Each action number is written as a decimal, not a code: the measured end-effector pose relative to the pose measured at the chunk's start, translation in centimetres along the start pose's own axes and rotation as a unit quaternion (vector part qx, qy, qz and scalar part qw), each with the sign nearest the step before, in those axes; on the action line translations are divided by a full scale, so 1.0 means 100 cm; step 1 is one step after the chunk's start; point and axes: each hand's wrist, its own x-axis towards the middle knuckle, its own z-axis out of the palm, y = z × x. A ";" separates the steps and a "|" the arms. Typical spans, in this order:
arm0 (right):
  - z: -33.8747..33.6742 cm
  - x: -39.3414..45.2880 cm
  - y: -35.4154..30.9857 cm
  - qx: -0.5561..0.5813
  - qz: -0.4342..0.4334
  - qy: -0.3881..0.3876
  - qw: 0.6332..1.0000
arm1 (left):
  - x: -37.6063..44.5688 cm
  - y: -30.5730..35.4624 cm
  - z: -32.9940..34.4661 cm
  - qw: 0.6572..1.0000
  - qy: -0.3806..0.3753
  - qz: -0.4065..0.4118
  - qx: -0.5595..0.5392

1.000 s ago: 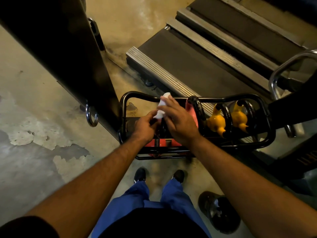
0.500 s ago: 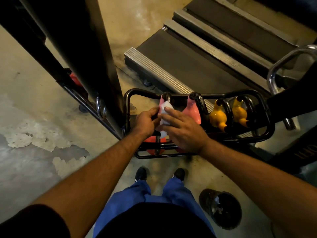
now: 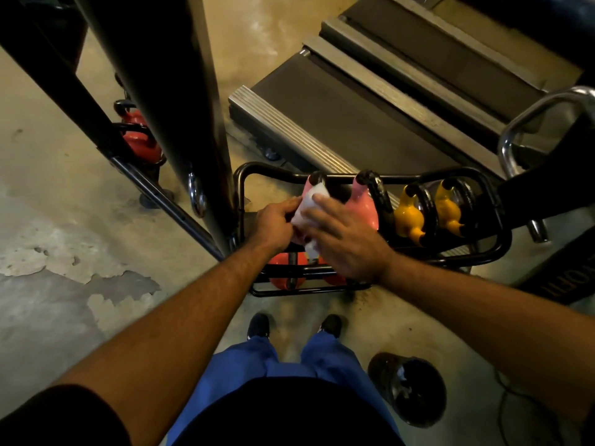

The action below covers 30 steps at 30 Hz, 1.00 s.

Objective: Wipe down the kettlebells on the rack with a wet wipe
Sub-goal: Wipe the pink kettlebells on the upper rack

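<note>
Rack (image 3: 495,252): wipe (image 3: 309,204) on pink kettlebell (image 3: 367,207)

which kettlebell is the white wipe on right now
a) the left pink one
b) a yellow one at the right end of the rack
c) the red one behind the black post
a: the wet wipe lies against the left pink kettlebell, pressed by the right hand.

Only text: partial pale lettering on the dark machine base (image 3: 560,281), right edge of frame, rotated and cut off. Looks like "OFT", not reliably readable. No other labels or numbers legible.
</note>
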 end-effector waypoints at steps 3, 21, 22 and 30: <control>-0.003 0.000 0.007 0.000 -0.067 -0.031 0.997 | 0.000 0.000 -0.001 1.000 0.008 0.000 -0.013; -0.027 0.056 0.034 0.183 0.150 -0.045 0.971 | 0.005 0.006 -0.002 1.000 -0.012 -0.016 0.014; -0.028 0.058 0.039 0.183 0.192 -0.035 0.963 | 0.005 0.009 -0.001 1.000 -0.018 -0.012 0.017; -0.025 0.052 0.037 0.193 0.203 -0.032 0.959 | 0.005 0.010 -0.001 1.000 -0.017 -0.016 -0.014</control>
